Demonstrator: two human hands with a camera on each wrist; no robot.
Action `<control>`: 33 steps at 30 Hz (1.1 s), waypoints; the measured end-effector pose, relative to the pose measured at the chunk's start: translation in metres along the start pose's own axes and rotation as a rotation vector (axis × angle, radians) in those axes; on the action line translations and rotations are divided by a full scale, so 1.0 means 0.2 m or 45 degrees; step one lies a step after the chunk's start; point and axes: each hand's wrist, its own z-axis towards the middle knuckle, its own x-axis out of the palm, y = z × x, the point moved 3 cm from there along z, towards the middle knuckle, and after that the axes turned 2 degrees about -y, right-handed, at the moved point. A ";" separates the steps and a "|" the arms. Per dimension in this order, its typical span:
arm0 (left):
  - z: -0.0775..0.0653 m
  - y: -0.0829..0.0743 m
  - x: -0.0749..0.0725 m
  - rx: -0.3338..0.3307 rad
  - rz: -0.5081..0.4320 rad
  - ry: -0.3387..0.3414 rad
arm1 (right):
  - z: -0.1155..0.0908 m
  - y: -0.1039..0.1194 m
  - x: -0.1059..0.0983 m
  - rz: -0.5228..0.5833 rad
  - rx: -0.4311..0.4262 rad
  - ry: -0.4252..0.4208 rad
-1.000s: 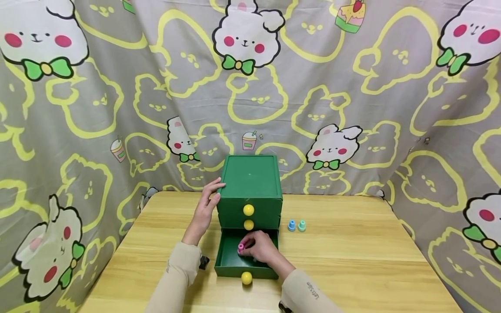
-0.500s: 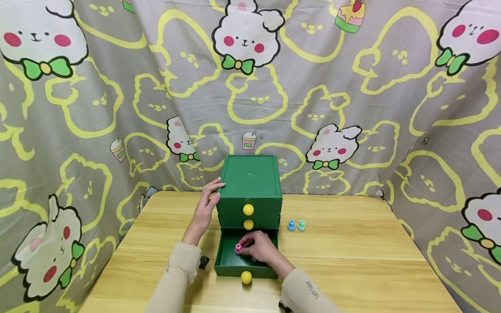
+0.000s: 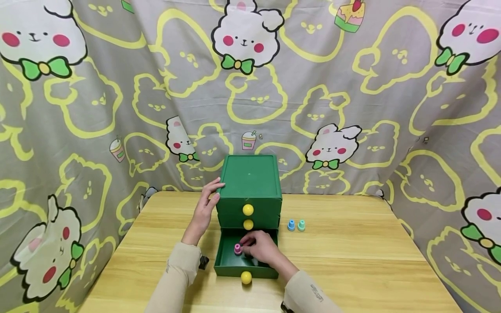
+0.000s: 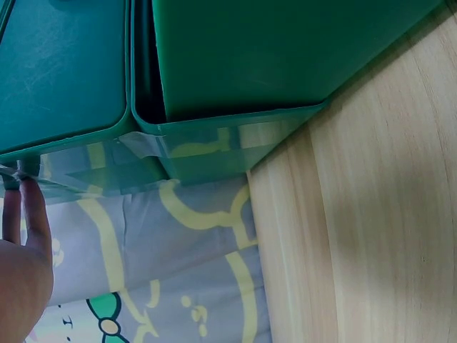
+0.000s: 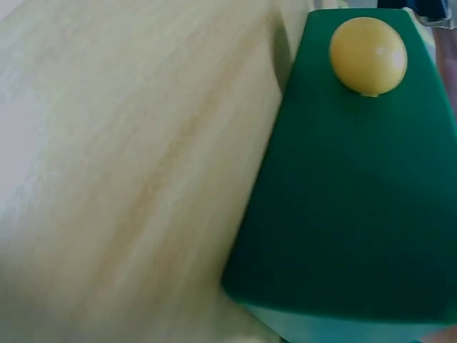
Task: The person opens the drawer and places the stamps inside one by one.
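Observation:
A green drawer cabinet (image 3: 250,176) with yellow ball knobs stands on the table, its bottom drawer (image 3: 225,261) pulled out. My left hand (image 3: 201,213) rests against the cabinet's left side, fingers extended to the top edge; in the left wrist view, fingers (image 4: 36,214) touch the green wall. Inside the drawer stands a small pink cone-shaped piece (image 3: 237,249) with a hollow top. My right hand (image 3: 260,248) is over the drawer, its fingertips just to the right of that piece, apparently not gripping it. The right wrist view shows only the drawer front (image 5: 357,200) and its knob (image 5: 368,57).
A blue cone-shaped piece (image 3: 291,225) and a mint-green one (image 3: 301,225) stand side by side on the wooden table (image 3: 352,252), right of the cabinet. Behind the table hangs a patterned curtain (image 3: 297,104). The upper drawers are closed.
The pink piece has moved slightly left within the drawer and now stands there, with my right fingers eased away from it. The left hand has stayed at the cabinet.

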 end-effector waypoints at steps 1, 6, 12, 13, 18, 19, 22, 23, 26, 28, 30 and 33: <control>0.00 0.00 0.00 0.003 0.002 0.001 | -0.01 0.01 -0.01 -0.003 -0.005 0.001; 0.01 0.00 0.00 0.022 -0.006 0.001 | -0.05 0.05 -0.07 -0.005 -0.058 0.004; 0.00 0.01 0.00 0.004 -0.013 0.011 | -0.11 0.06 -0.15 0.098 -0.118 0.058; 0.00 0.01 0.00 0.000 -0.013 0.011 | -0.12 0.07 -0.17 0.136 -0.121 0.072; 0.00 0.01 0.01 0.005 -0.019 0.005 | -0.18 0.06 -0.30 0.222 -0.126 0.088; 0.00 0.01 0.00 0.005 -0.018 0.004 | -0.19 0.05 -0.33 0.229 -0.123 0.080; 0.00 0.00 0.00 0.008 -0.017 0.006 | -0.21 0.01 -0.42 0.277 -0.098 0.042; 0.00 0.00 0.00 0.007 -0.016 0.004 | -0.21 -0.01 -0.45 0.293 -0.089 0.023; 0.00 0.00 0.00 0.005 -0.019 0.002 | -0.21 -0.08 -0.54 0.345 -0.059 -0.058; 0.00 0.00 0.00 0.005 -0.022 -0.001 | -0.20 -0.12 -0.59 0.366 -0.048 -0.126; 0.00 0.00 0.00 0.004 -0.022 -0.001 | -0.20 -0.15 -0.65 0.388 -0.022 -0.204; -0.01 -0.01 0.00 0.000 -0.017 -0.004 | -0.19 -0.20 -0.73 0.391 0.020 -0.307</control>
